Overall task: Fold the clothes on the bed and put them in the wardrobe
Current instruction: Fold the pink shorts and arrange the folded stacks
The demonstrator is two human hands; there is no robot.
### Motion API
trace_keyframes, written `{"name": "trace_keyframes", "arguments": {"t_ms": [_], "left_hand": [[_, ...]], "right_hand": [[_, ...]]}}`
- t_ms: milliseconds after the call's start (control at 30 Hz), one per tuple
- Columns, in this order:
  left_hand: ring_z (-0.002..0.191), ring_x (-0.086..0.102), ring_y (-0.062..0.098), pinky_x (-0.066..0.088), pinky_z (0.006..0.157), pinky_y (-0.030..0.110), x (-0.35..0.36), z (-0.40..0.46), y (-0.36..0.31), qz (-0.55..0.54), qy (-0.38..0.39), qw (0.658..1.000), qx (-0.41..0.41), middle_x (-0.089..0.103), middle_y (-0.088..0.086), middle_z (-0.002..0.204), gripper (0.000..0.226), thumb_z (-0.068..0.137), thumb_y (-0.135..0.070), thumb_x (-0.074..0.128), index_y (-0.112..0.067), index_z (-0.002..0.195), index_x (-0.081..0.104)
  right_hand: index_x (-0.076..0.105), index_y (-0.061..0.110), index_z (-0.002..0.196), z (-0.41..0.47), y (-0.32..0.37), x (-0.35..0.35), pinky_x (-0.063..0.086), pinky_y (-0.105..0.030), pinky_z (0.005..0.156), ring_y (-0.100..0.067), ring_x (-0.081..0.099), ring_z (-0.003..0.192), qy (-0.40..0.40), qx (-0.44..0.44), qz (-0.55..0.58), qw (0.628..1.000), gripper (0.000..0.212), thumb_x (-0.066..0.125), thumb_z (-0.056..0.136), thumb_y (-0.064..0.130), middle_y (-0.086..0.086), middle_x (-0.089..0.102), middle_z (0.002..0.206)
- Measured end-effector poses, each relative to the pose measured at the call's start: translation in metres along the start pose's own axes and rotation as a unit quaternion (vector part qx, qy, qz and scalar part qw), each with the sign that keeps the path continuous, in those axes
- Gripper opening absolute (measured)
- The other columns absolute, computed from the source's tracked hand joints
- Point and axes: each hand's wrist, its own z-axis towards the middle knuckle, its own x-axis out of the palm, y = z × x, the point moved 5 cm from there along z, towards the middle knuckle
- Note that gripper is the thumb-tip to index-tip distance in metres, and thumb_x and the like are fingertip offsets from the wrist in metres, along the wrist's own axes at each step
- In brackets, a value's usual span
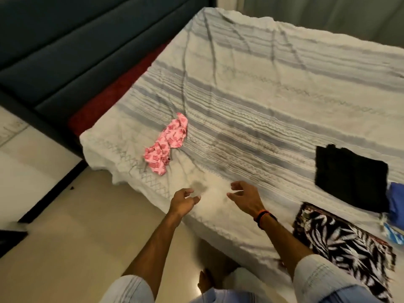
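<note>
Reaching stage: left hand [183, 201] and right hand [244, 196], both empty and loosely curled, approach crumpled pink garment [167, 143] left of centre, next needing grasping and flattening.

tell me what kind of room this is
Most likely a home bedroom. A bed covered with a white, grey-striped bedspread stands against a dark blue padded headboard, and clothes lie on it: a crumpled pink patterned garment and a folded black garment.

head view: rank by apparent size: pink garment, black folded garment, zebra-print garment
1. zebra-print garment, though it lies nearest the camera, which inflates it
2. black folded garment
3. pink garment, crumpled
The top two look close.
</note>
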Motion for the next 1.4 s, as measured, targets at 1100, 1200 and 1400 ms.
{"name": "trace_keyframes", "arguments": {"t_ms": [1100, 1200, 1400], "left_hand": [[0.078, 0.06, 0.018, 0.05, 0.067, 0.029, -0.172, 0.327, -0.078, -0.016, -0.005, 0.996, -0.082, 0.067, 0.001, 0.084, 0.016, 0.08, -0.009, 0.068, -0.005, 0.095, 0.069], [0.077, 0.063, 0.014, 0.053, 0.066, 0.025, -0.172, 0.358, -0.075, -0.02, 0.012, 0.995, -0.102, 0.069, 0.0, 0.088, 0.018, 0.082, -0.006, 0.069, -0.011, 0.1, 0.069], [0.094, 0.067, 0.019, 0.055, 0.078, 0.027, -0.173, 0.385, -0.055, -0.026, 0.029, 0.991, -0.126, 0.071, 0.008, 0.103, 0.027, 0.081, -0.004, 0.074, -0.007, 0.106, 0.067]], "right_hand": [[0.061, 0.009, 0.121, 0.326, 0.177, 0.213, 0.041, -0.023, 0.078, -0.023, 0.064, 0.103, 0.135, 0.058, -0.144, 0.979, 0.033, 0.064, 0.091, 0.023, -0.004, 0.069, 0.11], [0.052, 0.009, 0.131, 0.358, 0.176, 0.239, 0.045, -0.027, 0.083, -0.025, 0.061, 0.11, 0.138, 0.086, -0.15, 0.975, 0.049, 0.067, 0.09, 0.031, -0.006, 0.063, 0.122], [0.058, 0.014, 0.084, 0.385, 0.173, 0.269, 0.035, -0.027, 0.066, -0.022, 0.051, 0.082, 0.123, 0.099, -0.203, 0.966, 0.017, 0.07, 0.085, 0.026, -0.001, 0.057, 0.083]]}}
